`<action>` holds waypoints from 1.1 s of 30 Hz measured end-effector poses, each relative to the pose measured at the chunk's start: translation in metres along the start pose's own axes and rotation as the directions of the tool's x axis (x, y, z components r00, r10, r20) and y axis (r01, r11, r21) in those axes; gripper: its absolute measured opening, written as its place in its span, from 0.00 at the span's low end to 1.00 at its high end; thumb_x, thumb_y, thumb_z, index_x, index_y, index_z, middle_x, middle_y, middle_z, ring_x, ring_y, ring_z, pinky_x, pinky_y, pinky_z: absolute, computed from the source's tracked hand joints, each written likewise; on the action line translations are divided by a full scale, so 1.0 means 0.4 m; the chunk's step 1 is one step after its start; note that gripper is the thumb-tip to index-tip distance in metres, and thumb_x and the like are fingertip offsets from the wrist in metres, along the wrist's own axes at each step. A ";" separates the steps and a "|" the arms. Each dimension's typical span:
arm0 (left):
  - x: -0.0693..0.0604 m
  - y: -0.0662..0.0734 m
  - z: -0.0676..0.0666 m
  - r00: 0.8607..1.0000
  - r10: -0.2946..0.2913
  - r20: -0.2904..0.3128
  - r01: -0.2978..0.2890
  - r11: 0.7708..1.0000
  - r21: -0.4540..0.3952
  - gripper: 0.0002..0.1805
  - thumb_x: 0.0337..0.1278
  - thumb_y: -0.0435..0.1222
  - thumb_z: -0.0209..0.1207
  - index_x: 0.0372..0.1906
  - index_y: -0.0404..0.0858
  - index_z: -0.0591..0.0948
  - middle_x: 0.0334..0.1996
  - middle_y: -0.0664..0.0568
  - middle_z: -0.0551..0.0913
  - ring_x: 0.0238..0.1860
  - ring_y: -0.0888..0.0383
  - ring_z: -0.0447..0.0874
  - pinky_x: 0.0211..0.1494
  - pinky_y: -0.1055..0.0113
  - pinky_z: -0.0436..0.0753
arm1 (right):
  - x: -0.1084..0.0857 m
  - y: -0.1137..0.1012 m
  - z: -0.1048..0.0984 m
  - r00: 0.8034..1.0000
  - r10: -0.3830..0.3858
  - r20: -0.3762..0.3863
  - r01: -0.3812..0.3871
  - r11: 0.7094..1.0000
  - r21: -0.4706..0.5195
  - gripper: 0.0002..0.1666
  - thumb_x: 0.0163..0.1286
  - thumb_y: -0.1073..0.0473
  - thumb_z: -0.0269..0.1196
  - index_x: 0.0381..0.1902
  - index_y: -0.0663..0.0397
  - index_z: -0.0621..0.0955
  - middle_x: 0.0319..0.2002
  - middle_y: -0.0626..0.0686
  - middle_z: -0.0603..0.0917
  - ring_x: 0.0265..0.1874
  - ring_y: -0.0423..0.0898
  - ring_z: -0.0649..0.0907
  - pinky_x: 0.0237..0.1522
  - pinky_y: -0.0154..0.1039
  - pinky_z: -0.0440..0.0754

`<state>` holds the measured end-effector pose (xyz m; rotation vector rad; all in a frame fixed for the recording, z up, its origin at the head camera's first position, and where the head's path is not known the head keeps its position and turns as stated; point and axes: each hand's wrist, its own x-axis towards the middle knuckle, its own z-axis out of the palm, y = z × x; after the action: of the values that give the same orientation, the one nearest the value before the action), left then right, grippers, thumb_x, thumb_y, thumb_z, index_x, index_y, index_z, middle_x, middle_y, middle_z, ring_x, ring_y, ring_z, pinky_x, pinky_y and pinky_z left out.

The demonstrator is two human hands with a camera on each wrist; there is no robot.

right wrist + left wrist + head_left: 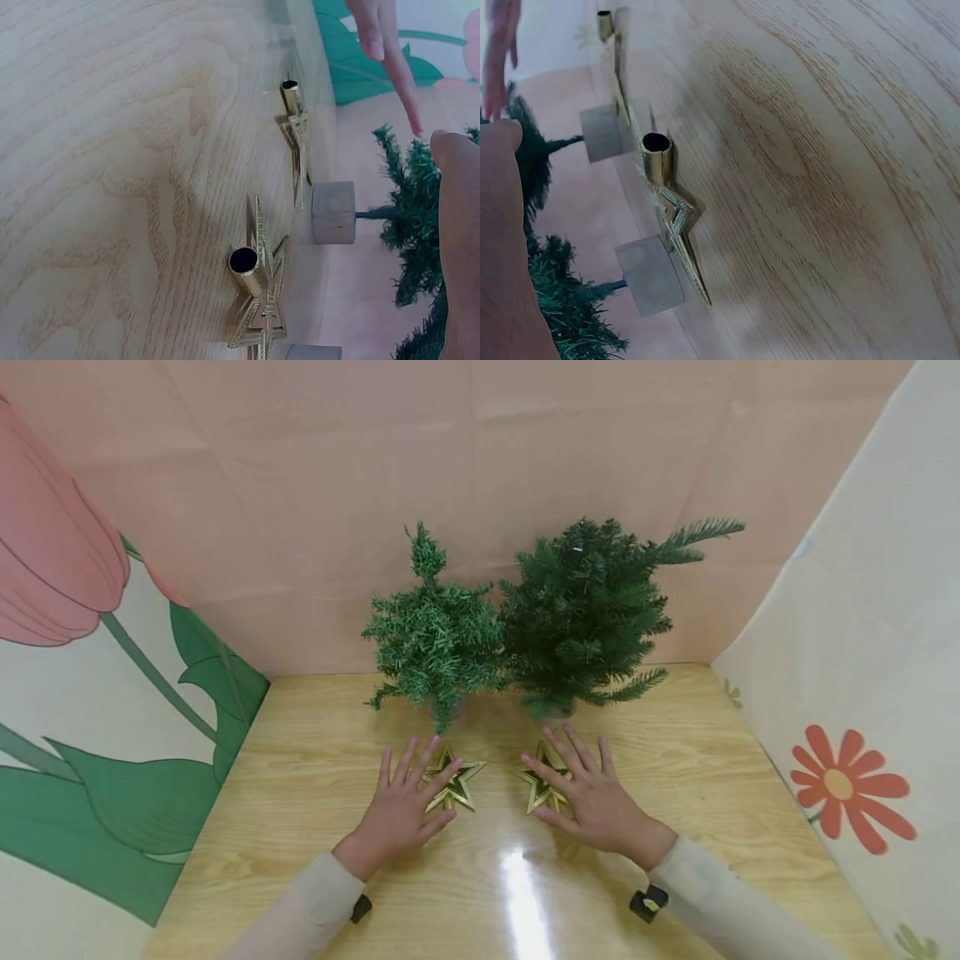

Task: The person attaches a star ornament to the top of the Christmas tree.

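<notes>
In the head view two gold stars lie flat on the wooden table, the left star (468, 772) and the right star (534, 773). My left hand (397, 814), fingers spread, hovers partly over the left star, and my right hand (600, 806), also spread, partly covers the right one. The wrist views show a gap between hands and stars; neither hand holds anything. Each star has a short hollow tube, as on the near star in the left wrist view (658, 161) and in the right wrist view (251, 274).
Behind the stars stand two small artificial trees, a lighter green one (435, 635) at left and a fuller dark one (581, 610) at right, on round grey bases. A pink cloth (322, 527) hangs behind the table (300, 760), with flower-printed cloths at both sides.
</notes>
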<state>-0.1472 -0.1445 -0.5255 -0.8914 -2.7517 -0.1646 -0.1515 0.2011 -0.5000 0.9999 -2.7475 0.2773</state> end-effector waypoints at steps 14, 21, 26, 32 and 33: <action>-0.001 -0.008 -0.024 0.998 -0.011 -0.060 0.008 0.999 -0.044 0.45 0.64 0.61 0.50 0.79 0.55 0.45 0.78 0.44 0.38 0.76 0.41 0.32 0.69 0.34 0.35 | 0.008 -0.018 0.020 1.000 -0.010 -0.006 0.010 0.999 0.047 0.43 0.69 0.34 0.56 0.77 0.31 0.55 0.78 0.53 0.39 0.75 0.59 0.39 0.64 0.74 0.40; 0.036 -0.017 -0.096 0.973 -0.003 -0.232 -0.040 0.982 -0.182 0.43 0.70 0.64 0.35 0.79 0.44 0.47 0.77 0.42 0.41 0.74 0.39 0.43 0.69 0.36 0.44 | 0.031 -0.034 0.044 1.000 0.014 -0.006 -0.012 0.969 0.248 0.46 0.71 0.43 0.60 0.79 0.37 0.51 0.77 0.53 0.43 0.74 0.60 0.47 0.62 0.75 0.44; 0.081 -0.049 -0.159 0.916 -0.044 -0.399 -0.071 0.961 -0.269 0.43 0.71 0.62 0.36 0.78 0.39 0.47 0.76 0.40 0.46 0.73 0.38 0.44 0.66 0.35 0.48 | 0.066 -0.034 0.062 0.999 0.016 -0.049 0.001 0.945 0.326 0.48 0.70 0.43 0.61 0.79 0.43 0.49 0.76 0.54 0.49 0.72 0.59 0.54 0.65 0.68 0.51; 0.121 -0.108 -0.221 0.869 -0.139 -0.476 -0.053 0.928 -0.368 0.46 0.69 0.62 0.41 0.78 0.38 0.44 0.76 0.44 0.43 0.74 0.41 0.43 0.67 0.36 0.46 | 0.112 -0.052 0.086 0.997 0.050 -0.058 -0.021 0.905 0.425 0.49 0.70 0.40 0.61 0.78 0.50 0.51 0.74 0.57 0.56 0.71 0.58 0.58 0.68 0.62 0.53; 0.128 -0.120 -0.230 0.862 -0.153 -0.483 -0.050 0.923 -0.382 0.46 0.69 0.62 0.42 0.78 0.38 0.43 0.76 0.44 0.44 0.74 0.42 0.42 0.68 0.37 0.46 | 0.119 -0.057 0.089 0.997 0.069 -0.041 -0.044 0.894 0.445 0.49 0.70 0.39 0.60 0.78 0.49 0.51 0.74 0.57 0.56 0.71 0.58 0.58 0.68 0.62 0.54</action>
<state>-0.1979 -0.1711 -0.4249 -0.7216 -2.2723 -0.8489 -0.1768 0.1463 -0.5199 0.9864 -2.7206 0.9653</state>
